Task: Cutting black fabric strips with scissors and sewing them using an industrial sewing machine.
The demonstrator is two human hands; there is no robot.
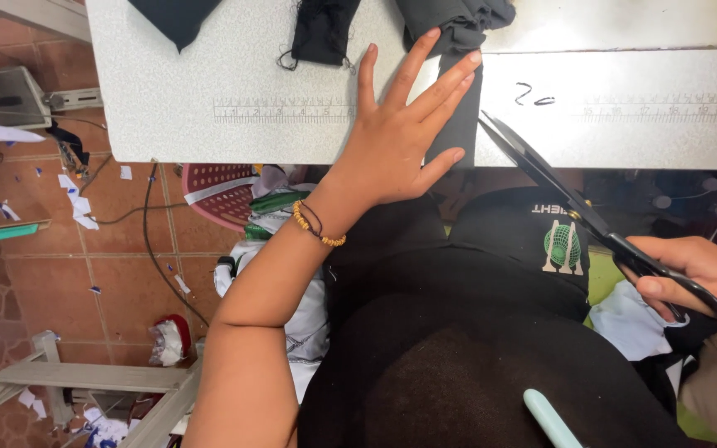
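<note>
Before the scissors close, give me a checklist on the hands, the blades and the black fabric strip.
1. Left hand flat on the black fabric strip, pinning it to the table: ok.
2. Right hand grips the scissors by the handles: ok.
3. Blades open, tips at the strip's right edge: ok.
4. Left fingers apart from the blades: ok, though close.
5. Strip lined up with the ruler marks: cannot tell.
</note>
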